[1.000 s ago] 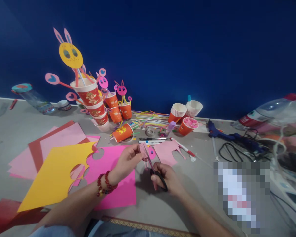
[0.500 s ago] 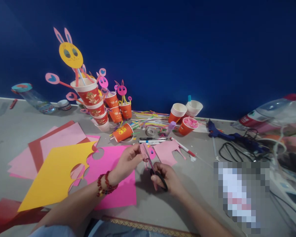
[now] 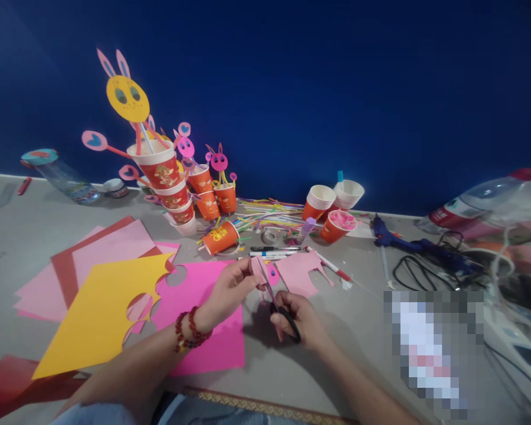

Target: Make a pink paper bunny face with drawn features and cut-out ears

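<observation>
My left hand (image 3: 234,289), with red beads at its wrist, pinches a small pink paper piece (image 3: 258,270). Black-handled scissors (image 3: 292,323) are gripped in my right hand (image 3: 298,319), their blades pointing up and left against the pink piece. Just behind the blades lies a magenta face cutout (image 3: 272,274). A pale pink sheet with a ragged edge (image 3: 298,273) rests to the right of it. Under and left of my left wrist are a magenta sheet (image 3: 221,348) and a yellow sheet with round cutouts (image 3: 88,313).
Cups with a yellow rabbit figure (image 3: 127,99) stand back left, near a clear bottle (image 3: 73,183). Straws (image 3: 269,208), pens (image 3: 274,254) and a cup of pink scraps (image 3: 334,227) lie or stand behind my hands. A blue glue gun (image 3: 425,248) with black cable is at right.
The scissor blades have closed slightly along the pink piece, and the fingers of my right hand have drawn in a little. My left hand has hardly moved.
</observation>
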The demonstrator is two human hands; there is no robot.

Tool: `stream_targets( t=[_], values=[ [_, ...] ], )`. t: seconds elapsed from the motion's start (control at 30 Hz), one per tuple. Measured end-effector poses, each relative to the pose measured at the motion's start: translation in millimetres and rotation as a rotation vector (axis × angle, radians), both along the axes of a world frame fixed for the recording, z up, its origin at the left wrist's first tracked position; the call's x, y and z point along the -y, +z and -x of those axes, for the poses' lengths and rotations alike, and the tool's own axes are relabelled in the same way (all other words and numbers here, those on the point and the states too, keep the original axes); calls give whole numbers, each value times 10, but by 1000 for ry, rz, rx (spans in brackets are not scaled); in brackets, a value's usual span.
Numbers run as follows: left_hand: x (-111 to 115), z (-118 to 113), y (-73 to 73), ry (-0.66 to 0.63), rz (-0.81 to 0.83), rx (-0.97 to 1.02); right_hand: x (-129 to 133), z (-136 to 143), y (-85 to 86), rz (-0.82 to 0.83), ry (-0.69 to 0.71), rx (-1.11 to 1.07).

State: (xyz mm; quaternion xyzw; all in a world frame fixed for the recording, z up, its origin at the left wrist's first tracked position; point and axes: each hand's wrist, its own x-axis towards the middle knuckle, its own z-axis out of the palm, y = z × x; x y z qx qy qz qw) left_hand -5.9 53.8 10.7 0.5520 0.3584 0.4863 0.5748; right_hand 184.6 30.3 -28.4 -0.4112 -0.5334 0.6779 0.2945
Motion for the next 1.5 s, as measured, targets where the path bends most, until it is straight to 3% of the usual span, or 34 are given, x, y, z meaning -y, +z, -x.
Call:
stream_targets(
  t=[1.03, 1.5],
  values=[
    [3, 0, 18, 75, -60, -59, 7, -9, -5, 1, 4, 9],
    [10, 8, 22, 41, -82, -53, 6, -7, 32, -5, 23, -18]
  ],
)
